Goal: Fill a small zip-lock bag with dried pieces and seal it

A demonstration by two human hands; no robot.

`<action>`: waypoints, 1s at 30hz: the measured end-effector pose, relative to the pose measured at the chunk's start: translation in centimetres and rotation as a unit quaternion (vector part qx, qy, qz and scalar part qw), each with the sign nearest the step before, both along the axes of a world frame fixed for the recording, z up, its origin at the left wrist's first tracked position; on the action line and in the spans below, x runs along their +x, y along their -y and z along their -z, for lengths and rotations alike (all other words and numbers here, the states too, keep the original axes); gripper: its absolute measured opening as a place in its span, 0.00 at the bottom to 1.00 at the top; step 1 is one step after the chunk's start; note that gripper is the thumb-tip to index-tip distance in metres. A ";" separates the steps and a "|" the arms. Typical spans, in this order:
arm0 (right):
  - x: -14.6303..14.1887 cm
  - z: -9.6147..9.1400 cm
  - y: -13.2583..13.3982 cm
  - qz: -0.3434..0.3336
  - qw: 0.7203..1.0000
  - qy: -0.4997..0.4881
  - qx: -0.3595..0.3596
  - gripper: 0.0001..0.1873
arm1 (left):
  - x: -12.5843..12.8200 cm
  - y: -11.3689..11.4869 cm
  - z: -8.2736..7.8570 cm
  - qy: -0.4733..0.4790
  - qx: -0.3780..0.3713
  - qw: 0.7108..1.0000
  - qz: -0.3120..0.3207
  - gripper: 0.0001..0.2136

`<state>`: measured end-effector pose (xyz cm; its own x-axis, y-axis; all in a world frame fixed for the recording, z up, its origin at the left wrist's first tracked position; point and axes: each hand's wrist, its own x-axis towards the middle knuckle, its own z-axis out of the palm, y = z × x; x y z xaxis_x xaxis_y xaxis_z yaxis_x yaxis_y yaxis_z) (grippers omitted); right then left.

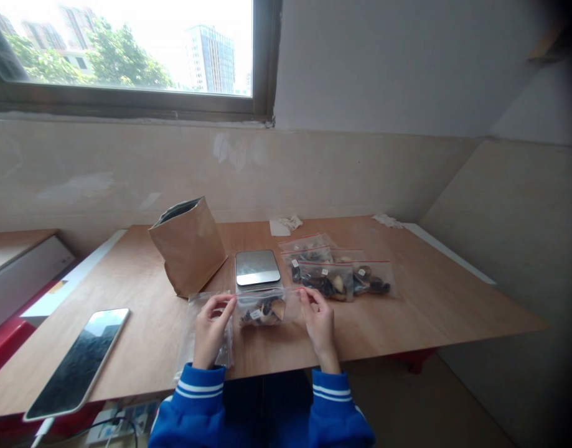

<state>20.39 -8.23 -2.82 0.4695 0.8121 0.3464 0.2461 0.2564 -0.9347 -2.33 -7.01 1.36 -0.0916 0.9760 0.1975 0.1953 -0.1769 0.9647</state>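
Bag: your small clear bag (261, 309) lies crosswise on the table (407, 311), in front of the scale (256, 267).
Left hand (211, 330): fingers pinching its left top edge.
Right hand (319, 323): fingers pinching its right end.
Nearer: neither, one at each end.

1. Person is wearing a bright blue long-sleeved top.
2. Both cuffs are showing ribbed knit with two thin white stripes each.
3. Left hand (210, 330) and right hand (319, 325) are showing bare, no gloves.
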 end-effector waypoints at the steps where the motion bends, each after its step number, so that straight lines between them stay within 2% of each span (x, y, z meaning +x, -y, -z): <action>1: 0.0 0.0 0.0 0.003 1.000 0.002 0.001 0.16 | 0.0 0.0 0.0 0.000 0.000 1.000 -0.002 0.12; 8: -0.1 0.1 0.0 -0.005 1.000 -0.019 -0.004 0.17 | 0.2 0.0 0.3 0.022 -0.011 1.000 0.001 0.13; 14: -0.4 -0.5 0.3 -0.053 0.996 -0.071 -0.016 0.16 | 0.5 -0.1 0.2 0.060 -0.027 0.997 0.030 0.13; 22: -0.8 -1.3 0.4 -0.086 0.995 -0.055 -0.008 0.13 | 0.7 0.1 0.1 0.045 -0.021 0.996 0.072 0.11; 30: -0.8 -1.3 0.5 -0.076 0.995 -0.067 -0.007 0.13 | 0.5 0.2 0.1 0.013 0.014 1.000 0.019 0.11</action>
